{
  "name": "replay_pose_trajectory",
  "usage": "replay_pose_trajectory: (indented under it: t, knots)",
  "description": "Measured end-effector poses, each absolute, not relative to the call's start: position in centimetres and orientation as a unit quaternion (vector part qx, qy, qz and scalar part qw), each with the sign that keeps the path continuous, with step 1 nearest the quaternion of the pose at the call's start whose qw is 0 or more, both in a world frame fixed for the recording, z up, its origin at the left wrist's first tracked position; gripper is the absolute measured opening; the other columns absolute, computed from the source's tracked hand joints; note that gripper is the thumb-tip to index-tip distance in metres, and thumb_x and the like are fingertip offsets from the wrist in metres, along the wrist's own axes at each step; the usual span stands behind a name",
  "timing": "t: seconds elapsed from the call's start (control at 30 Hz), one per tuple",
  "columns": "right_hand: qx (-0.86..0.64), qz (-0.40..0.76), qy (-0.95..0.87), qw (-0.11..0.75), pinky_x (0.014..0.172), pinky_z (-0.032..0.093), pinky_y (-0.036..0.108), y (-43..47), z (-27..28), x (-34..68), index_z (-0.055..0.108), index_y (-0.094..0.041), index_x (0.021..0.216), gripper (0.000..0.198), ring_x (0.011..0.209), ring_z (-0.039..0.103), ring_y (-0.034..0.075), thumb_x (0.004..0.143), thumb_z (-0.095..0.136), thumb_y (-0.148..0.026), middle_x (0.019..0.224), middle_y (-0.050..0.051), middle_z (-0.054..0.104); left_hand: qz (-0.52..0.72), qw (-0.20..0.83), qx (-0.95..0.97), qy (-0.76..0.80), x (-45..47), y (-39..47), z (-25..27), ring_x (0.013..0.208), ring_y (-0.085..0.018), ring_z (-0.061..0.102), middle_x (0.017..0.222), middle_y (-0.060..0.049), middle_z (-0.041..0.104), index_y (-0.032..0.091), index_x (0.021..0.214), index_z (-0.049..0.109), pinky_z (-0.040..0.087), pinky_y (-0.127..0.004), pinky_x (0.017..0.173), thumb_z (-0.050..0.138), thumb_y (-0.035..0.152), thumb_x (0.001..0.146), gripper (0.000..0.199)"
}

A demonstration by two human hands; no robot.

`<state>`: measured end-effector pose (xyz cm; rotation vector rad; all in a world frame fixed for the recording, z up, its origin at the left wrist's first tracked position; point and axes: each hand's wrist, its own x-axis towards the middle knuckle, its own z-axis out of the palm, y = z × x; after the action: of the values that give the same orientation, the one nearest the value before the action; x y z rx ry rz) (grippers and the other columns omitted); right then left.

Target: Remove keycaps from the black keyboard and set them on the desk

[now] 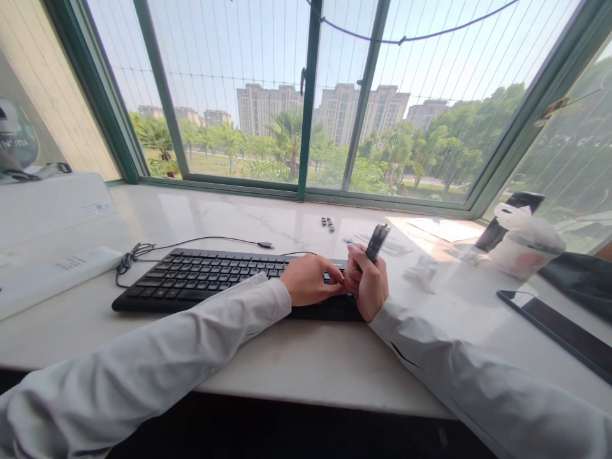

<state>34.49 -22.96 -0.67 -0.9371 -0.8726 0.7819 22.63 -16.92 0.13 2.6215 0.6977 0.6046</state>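
White marble sill (296, 363) is seen beneath a green-framed bay window (308, 102), with towers and trees visible outside. A black keyboard (201, 277) is laid flat at the centre, its unplugged cable (201, 242) looped toward 11 o'clock. The left hand (310, 279) is rested on the keyboard's right end, fingers curled narrow and pressed on the keys there. The right hand (369, 284) is placed just beside it, touching it, fingers closed around a slim dark tool (377, 242) held upright and tilted toward 1 o'clock. Loose black keycaps (327, 223) are located at 12 o'clock, well apart from the hands. A white cup (523, 245) is positioned at 2 o'clock, and a dark tablet (559, 328) at 3 o'clock.
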Motion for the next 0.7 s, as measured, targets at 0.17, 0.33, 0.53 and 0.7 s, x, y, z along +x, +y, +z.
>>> replay_pose_trajectory:
  t: [0.17, 0.33, 0.53, 0.7]
  knots:
    - [-0.412, 0.360, -0.396, 0.738, 0.031, 0.015, 0.021, -23.22, -0.64, 34.26, 0.031, -0.022, 0.052, 0.038, 0.033, 0.017, 0.004, 0.072, 0.062, -0.031, 0.039, -0.010, 0.024, 0.196, 0.183, 0.914, 0.305, 22.97, -17.14, 0.01, 0.076, -0.018, 0.064, 0.082, 0.001, 0.073, 0.033, 0.084, 0.078, 0.043, -0.024, 0.067, 0.062, 0.060, 0.071, 0.033]
    - [-0.408, 0.361, -0.392, 0.742, 0.032, 0.015, 0.022, -23.65, -0.57, 33.98, 0.029, -0.023, 0.047, 0.036, 0.033, 0.016, 0.004, 0.065, 0.060, -0.028, 0.039, -0.010, 0.023, 0.187, 0.180, 0.911, 0.321, 23.05, -17.02, -0.07, 0.077, -0.018, 0.064, 0.083, 0.002, 0.073, 0.033, 0.084, 0.078, 0.044, -0.023, 0.065, 0.065, 0.054, 0.071, 0.027]
    - [-0.418, 0.321, -0.429, 0.734, 0.034, 0.014, 0.023, -23.84, -1.08, 34.13, 0.031, -0.022, 0.043, 0.036, 0.034, 0.019, 0.005, 0.063, 0.060, -0.026, 0.038, -0.009, 0.024, 0.190, 0.190, 0.909, 0.319, 23.04, -16.97, -0.06, 0.077, -0.018, 0.065, 0.082, 0.001, 0.073, 0.033, 0.082, 0.078, 0.044, -0.023, 0.066, 0.064, 0.055, 0.071, 0.028]
    - [-0.382, 0.321, -0.430, 0.753, 0.036, 0.014, 0.023, -23.73, -1.01, 34.38, 0.030, -0.022, 0.046, 0.038, 0.036, 0.018, 0.005, 0.069, 0.060, -0.027, 0.040, -0.009, 0.023, 0.198, 0.233, 0.906, 0.292, 23.03, -16.66, 0.02, 0.077, -0.018, 0.065, 0.078, 0.000, 0.073, 0.027, 0.086, 0.078, 0.046, -0.024, 0.071, 0.064, 0.050, 0.074, 0.029]
